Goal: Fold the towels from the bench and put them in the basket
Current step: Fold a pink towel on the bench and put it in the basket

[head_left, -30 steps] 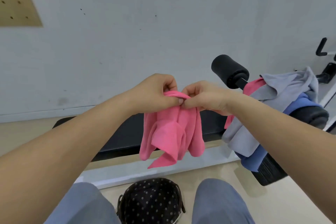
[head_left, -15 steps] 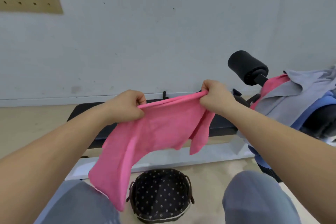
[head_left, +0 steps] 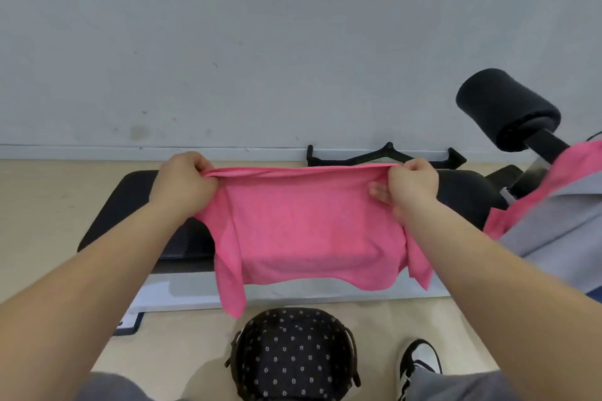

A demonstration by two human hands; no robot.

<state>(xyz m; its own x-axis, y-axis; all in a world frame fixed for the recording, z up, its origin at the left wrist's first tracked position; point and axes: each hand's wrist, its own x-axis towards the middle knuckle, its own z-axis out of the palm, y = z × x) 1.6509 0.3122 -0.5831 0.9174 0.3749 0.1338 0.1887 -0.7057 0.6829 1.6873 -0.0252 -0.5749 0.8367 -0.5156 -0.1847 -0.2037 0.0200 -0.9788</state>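
Observation:
A pink towel (head_left: 309,231) hangs stretched flat in the air above the black bench (head_left: 130,202). My left hand (head_left: 182,185) grips its upper left corner, and my right hand (head_left: 410,185) pinches the upper right corner. The lower edge of the towel dangles just above a round black basket with white dots (head_left: 293,355) that stands on the floor between my legs. At the right edge, a pile of towels lies over the bench's raised end: a pink one (head_left: 566,172) on top of a grey one (head_left: 560,225).
A black foam roller (head_left: 505,107) juts out at the upper right. A black handle bar (head_left: 387,156) lies on the floor by the white wall. My shoe (head_left: 420,361) is to the right of the basket. The white bench frame (head_left: 182,293) runs along the floor.
My hands have drawn apart, from touching at the bunched towel to holding it spread wide and flat. The view has tilted down, so more of the basket shows.

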